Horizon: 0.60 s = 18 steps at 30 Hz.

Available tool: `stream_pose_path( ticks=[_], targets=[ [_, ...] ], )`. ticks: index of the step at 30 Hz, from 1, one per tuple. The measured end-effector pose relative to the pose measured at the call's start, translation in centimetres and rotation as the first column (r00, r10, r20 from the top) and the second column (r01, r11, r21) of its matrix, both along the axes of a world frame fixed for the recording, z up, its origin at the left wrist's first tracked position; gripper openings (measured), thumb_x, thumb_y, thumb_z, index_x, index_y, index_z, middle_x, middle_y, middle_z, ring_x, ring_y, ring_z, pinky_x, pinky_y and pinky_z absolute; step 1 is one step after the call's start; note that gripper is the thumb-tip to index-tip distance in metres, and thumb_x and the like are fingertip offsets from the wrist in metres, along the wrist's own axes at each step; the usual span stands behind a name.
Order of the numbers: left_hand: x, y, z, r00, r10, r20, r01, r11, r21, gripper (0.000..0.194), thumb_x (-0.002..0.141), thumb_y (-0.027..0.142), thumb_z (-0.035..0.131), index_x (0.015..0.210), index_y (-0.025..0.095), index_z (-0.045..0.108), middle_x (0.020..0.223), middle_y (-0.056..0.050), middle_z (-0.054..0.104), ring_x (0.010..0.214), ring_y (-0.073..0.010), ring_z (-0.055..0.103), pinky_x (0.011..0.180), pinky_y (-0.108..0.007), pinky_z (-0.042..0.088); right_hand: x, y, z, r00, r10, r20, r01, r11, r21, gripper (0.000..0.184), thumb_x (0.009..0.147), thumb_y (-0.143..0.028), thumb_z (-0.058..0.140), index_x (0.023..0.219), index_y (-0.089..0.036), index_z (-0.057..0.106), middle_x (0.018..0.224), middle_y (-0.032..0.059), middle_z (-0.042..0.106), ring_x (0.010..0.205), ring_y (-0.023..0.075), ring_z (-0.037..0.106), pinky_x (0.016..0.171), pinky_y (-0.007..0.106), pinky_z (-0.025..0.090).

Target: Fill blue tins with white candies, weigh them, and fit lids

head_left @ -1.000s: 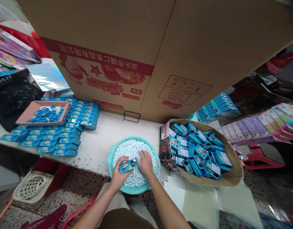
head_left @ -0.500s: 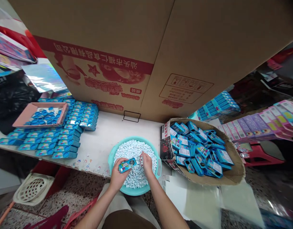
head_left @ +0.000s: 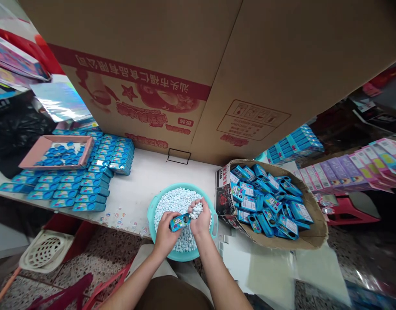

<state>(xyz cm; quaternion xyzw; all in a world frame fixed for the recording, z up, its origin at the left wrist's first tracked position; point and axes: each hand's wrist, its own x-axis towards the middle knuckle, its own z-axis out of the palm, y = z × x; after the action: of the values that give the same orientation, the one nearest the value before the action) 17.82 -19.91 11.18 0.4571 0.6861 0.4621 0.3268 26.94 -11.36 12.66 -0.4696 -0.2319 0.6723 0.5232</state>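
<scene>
My left hand [head_left: 165,232] is closed round a small blue candy box [head_left: 177,222], tilted, with a dark round hole at its right end. Right beside that hole, my right hand [head_left: 201,218] is cupped with its palm up, holding a heap of small white candies [head_left: 196,210]. Both hands are over a turquoise basin [head_left: 154,202] filled with more of the white candies [head_left: 175,199]. The basin sits at the front edge of the white table, above my lap.
At right, a cut-down carton [head_left: 322,232] holds many blue boxes [head_left: 272,202]. Rows of blue boxes [head_left: 94,189] stand at left, with a pink tray [head_left: 33,157] of blue caps on them. A large cardboard box [head_left: 146,38] rises behind the white table [head_left: 140,172].
My right hand has come up out of the candies, turned palm up with a handful, and moved against the box. My left hand has shifted slightly right with the box.
</scene>
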Motion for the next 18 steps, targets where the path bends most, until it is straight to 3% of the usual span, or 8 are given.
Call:
stream_pose_path(
  ticks=[6, 13, 18],
  targets=[
    [-0.06, 0.19, -0.19, 1.000, -0.011, 0.022, 0.011, 1.000, -0.005, 0.036, 0.061, 0.009, 0.059, 0.094, 0.023, 0.062, 0.095, -0.003, 0.059, 0.095, -0.0219, 0.057, 0.086, -0.037, 0.045, -1.01, -1.12, 1.25, 0.998, -0.048, -0.030, 0.046, 0.998, -0.049, 0.034, 0.076, -0.047, 0.054, 0.056, -0.020, 0.046, 0.054, -0.0027, 0.049, 0.052, 0.0115, 0.050, 0.056, 0.026, 0.044],
    [0.24, 0.59, -0.48, 0.999, -0.003, 0.048, 0.004, 1.000, -0.017, 0.034, 0.059, 0.008, 0.060, 0.091, 0.022, 0.061, 0.094, -0.003, 0.060, 0.094, -0.0215, 0.057, 0.086, -0.037, 0.045, -0.63, -1.08, 0.53, 0.996, -0.070, 0.053, 0.070, 0.997, -0.008, 0.034, 0.077, -0.045, 0.055, 0.055, -0.020, 0.048, 0.052, -0.0036, 0.049, 0.053, 0.0115, 0.049, 0.060, 0.026, 0.043],
    [0.54, 0.62, 0.08, 0.995, -0.087, -0.041, 0.088, 0.996, 0.017, 0.042, 0.062, 0.005, 0.054, 0.098, 0.025, 0.063, 0.096, -0.004, 0.057, 0.096, -0.0215, 0.056, 0.086, -0.036, 0.044, -0.28, -1.13, 0.44, 0.990, -0.083, 0.116, 0.081, 0.996, 0.024, 0.036, 0.078, -0.046, 0.055, 0.055, -0.020, 0.049, 0.051, -0.0039, 0.050, 0.052, 0.0116, 0.049, 0.059, 0.027, 0.042]
  ],
)
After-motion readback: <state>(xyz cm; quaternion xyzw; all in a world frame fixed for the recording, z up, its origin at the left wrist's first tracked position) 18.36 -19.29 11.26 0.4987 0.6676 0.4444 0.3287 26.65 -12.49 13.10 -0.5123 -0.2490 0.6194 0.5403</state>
